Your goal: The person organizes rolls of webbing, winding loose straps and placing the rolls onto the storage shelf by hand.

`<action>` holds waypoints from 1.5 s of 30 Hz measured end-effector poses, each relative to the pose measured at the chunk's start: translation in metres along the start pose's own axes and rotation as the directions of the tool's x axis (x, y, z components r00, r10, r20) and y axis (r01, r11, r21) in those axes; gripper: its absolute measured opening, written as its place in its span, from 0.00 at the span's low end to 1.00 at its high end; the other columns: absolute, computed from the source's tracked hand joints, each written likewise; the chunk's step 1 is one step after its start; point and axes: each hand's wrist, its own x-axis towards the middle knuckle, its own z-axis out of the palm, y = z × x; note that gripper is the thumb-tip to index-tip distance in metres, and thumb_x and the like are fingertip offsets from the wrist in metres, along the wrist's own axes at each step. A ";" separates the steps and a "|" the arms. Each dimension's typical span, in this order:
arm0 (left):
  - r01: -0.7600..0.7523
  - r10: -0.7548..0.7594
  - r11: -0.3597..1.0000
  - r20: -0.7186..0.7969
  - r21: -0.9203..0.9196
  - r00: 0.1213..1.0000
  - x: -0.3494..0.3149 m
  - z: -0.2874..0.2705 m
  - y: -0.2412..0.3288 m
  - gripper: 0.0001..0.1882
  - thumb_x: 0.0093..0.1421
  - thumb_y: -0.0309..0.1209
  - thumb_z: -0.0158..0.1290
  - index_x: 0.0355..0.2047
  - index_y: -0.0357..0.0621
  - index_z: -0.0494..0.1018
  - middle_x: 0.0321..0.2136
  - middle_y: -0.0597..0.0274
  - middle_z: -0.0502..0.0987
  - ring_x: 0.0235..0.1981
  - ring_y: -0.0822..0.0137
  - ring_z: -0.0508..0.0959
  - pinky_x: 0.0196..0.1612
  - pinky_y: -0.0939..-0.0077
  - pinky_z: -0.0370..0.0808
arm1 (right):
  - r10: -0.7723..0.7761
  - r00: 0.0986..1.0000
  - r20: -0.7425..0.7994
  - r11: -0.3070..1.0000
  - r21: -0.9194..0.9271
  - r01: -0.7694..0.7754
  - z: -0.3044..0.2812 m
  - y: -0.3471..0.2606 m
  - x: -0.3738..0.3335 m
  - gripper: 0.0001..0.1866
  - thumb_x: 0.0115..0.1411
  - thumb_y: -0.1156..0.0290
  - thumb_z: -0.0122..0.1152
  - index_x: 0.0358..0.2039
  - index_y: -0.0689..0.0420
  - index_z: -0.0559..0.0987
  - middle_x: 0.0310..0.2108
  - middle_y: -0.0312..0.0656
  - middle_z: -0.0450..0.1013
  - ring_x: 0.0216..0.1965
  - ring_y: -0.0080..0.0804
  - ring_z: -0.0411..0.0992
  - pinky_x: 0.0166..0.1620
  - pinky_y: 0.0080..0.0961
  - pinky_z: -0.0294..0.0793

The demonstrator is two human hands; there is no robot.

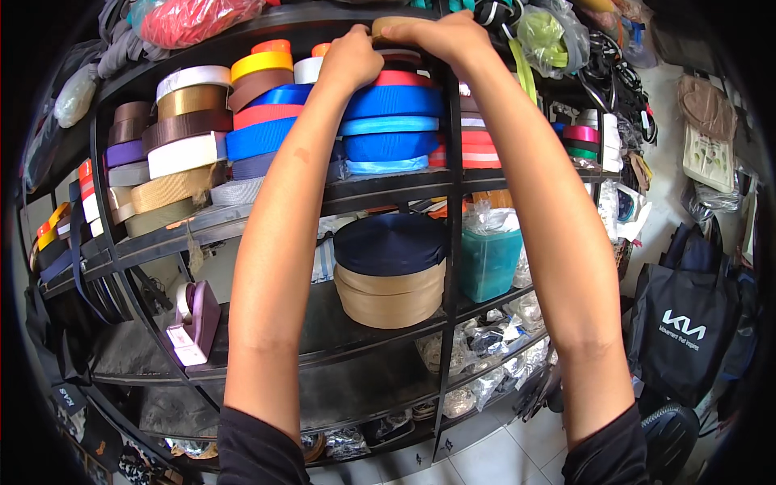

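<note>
Both my arms reach up to the top of a shelf bay. A tan webbing roll sits between my hands, above a stack of rolls. My right hand is closed on its right side, with the thumb laid across the front. My left hand is curled closed against its left side, its fingertips partly hidden. Below my hands, the stack holds a red roll and several blue webbing rolls. My left forearm covers part of the neighbouring rolls.
More webbing rolls fill the shelf at left. One shelf lower are a navy roll on tan rolls, a teal tub and a lilac tape dispenser. A black upright divides the rack; a black bag hangs at right.
</note>
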 end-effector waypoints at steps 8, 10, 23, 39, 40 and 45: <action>0.135 -0.136 0.991 0.039 0.015 0.990 0.001 -0.001 0.001 0.24 0.52 0.24 0.45 0.51 0.35 0.69 0.44 0.39 0.76 0.50 0.47 0.75 0.54 0.64 0.69 | 0.101 0.995 0.003 0.995 0.002 -0.101 0.011 -0.008 0.006 0.66 0.27 0.39 0.76 0.55 0.81 0.60 0.48 0.56 0.73 0.48 0.38 0.74 0.50 0.26 0.73; 0.151 -0.151 0.988 0.036 0.017 0.988 -0.001 0.000 0.004 0.24 0.52 0.24 0.45 0.51 0.34 0.69 0.44 0.39 0.76 0.50 0.46 0.75 0.54 0.63 0.70 | 0.099 0.994 0.042 0.995 -0.021 -0.099 0.010 -0.012 0.007 0.70 0.27 0.39 0.76 0.58 0.82 0.55 0.48 0.58 0.73 0.49 0.39 0.74 0.51 0.25 0.72; 0.226 -0.265 0.960 0.284 0.165 0.921 0.011 -0.009 0.011 0.09 0.46 0.24 0.50 0.23 0.35 0.80 0.24 0.44 0.80 0.33 0.53 0.82 0.41 0.63 0.77 | 0.062 0.997 -0.034 0.997 0.053 -0.061 0.022 -0.010 -0.013 0.71 0.36 0.43 0.71 0.65 0.73 0.38 0.55 0.57 0.68 0.56 0.45 0.68 0.62 0.47 0.56; 0.142 -0.142 0.990 0.199 0.013 0.970 0.006 0.011 -0.007 0.12 0.48 0.31 0.54 0.29 0.35 0.79 0.26 0.43 0.80 0.35 0.51 0.81 0.41 0.62 0.76 | 0.053 0.989 -0.138 0.999 0.003 -0.053 0.043 -0.031 -0.019 0.56 0.48 0.50 0.63 0.65 0.70 0.44 0.47 0.65 0.71 0.50 0.54 0.72 0.55 0.45 0.67; 0.154 -0.154 0.988 0.048 0.000 0.987 0.004 0.008 -0.008 0.17 0.50 0.33 0.54 0.36 0.30 0.75 0.30 0.38 0.79 0.38 0.47 0.80 0.44 0.61 0.75 | 0.124 0.982 -0.146 0.990 0.084 -0.112 0.038 -0.041 -0.035 0.56 0.47 0.50 0.65 0.65 0.68 0.45 0.49 0.71 0.66 0.51 0.56 0.70 0.55 0.49 0.67; 0.217 -0.217 0.976 -0.013 -0.014 0.976 0.007 0.009 -0.002 0.30 0.53 0.37 0.54 0.47 0.20 0.62 0.40 0.27 0.74 0.46 0.40 0.76 0.51 0.59 0.72 | 0.046 0.963 -0.264 0.912 0.404 0.067 0.072 0.001 -0.003 0.47 0.34 0.54 0.75 0.47 0.63 0.57 0.46 0.59 0.68 0.50 0.51 0.69 0.55 0.47 0.63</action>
